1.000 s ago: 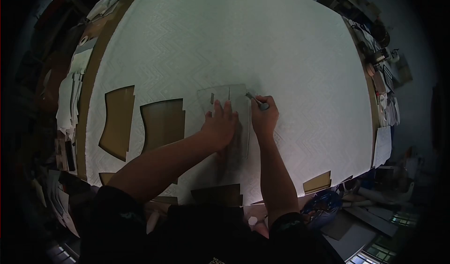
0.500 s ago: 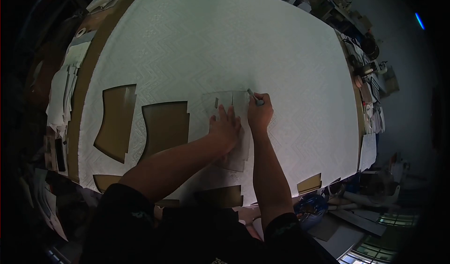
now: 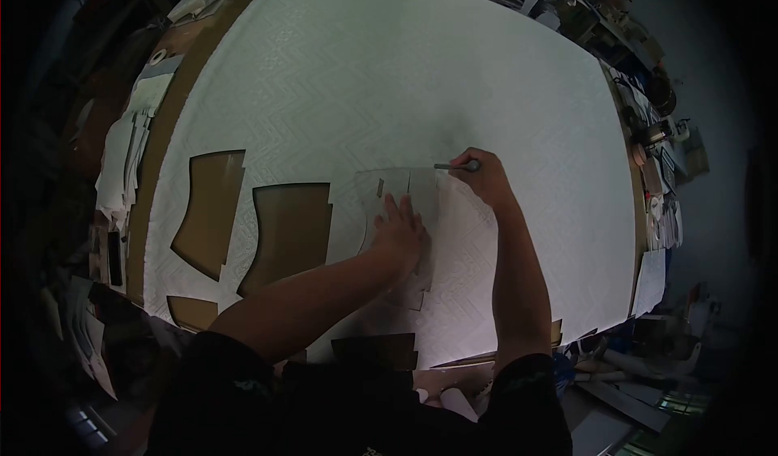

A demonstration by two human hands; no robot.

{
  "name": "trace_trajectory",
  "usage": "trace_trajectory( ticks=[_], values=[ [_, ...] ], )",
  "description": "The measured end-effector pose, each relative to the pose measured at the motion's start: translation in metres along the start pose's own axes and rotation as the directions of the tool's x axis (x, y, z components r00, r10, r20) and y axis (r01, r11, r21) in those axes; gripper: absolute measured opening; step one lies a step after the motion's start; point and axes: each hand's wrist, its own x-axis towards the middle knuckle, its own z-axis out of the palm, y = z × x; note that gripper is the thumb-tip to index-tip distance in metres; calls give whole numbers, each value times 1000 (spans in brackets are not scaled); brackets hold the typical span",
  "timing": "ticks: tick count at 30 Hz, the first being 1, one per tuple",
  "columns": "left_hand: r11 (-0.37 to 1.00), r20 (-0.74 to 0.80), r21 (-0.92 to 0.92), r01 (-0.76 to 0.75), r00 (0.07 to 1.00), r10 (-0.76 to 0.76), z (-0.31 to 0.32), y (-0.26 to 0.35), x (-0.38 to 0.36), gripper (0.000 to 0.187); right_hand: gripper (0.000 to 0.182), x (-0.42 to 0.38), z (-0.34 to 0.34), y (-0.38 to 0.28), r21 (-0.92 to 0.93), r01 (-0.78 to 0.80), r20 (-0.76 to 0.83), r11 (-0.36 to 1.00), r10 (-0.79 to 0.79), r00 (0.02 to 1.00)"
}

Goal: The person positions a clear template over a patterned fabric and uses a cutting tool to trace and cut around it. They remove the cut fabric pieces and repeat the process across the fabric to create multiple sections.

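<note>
My left hand (image 3: 397,233) lies with fingers spread on a clear, thin template (image 3: 425,197), pressing it onto a large pale sheet (image 3: 478,75) with a zigzag texture. The template has a curved left side and a small slot near its top. In a pinch, my right hand (image 3: 485,176) holds a slim pen-like tool (image 3: 455,166) with a grey shaft and a darker rounded end. Its tip points left, right at the template's upper right corner. Left of the template, the sheet has shaped cut-outs (image 3: 293,229) that show the brown board beneath.
Another cut-out (image 3: 212,209) lies farther left, and one more (image 3: 377,351) is close to my body. Stacked papers (image 3: 121,160) and a roll of tape (image 3: 158,57) line the left edge. Along the right edge sit papers (image 3: 651,282) and assorted tools.
My right hand has moved right, and the tool has turned from slanting upward to nearly level, its tip at the template's top right corner. My left hand stays spread on the template.
</note>
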Motion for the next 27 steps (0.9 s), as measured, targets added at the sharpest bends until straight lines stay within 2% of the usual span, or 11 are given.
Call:
trace_trajectory(
  ticks=[1,2,3,4,5,7,8,10,14,19,27],
  values=[
    [1000,-16,-9,22,1000,-22,1,2,2,148,15,14,-9,4,9,0,7,1000,0,1000],
    [1000,-7,-10,29,1000,-29,2,4,3,148,15,27,-16,7,50,-38,160,998,29,987],
    [999,-15,-17,29,999,-29,-1,4,1,136,14,39,-21,10,83,-79,313,993,49,949],
    [999,-22,-26,29,999,-30,-2,4,1,124,14,45,-25,3,91,-79,324,993,46,945],
    [999,-11,-32,40,999,-40,3,5,3,124,14,51,-30,-3,42,-61,383,997,40,923],
    [998,-98,-41,47,994,-50,10,6,6,92,14,60,-30,-5,4,-34,462,999,28,886],
    [996,-86,-54,68,994,-73,12,5,9,92,13,64,-28,-4,5,1,476,1000,-3,879],
    [996,-52,-71,47,997,-51,3,6,5,72,13,74,-15,-11,16,42,512,999,-44,858],
    [987,-66,-136,90,993,-100,5,9,9,72,13,88,41,-31,110,113,582,988,-156,798],
    [991,-64,-128,37,997,-45,0,5,2,70,13,94,85,-56,188,187,622,964,-264,737],
    [987,-43,-149,59,997,-66,-2,8,2,70,14,84,92,-47,243,175,570,954,-287,770]
  ],
)
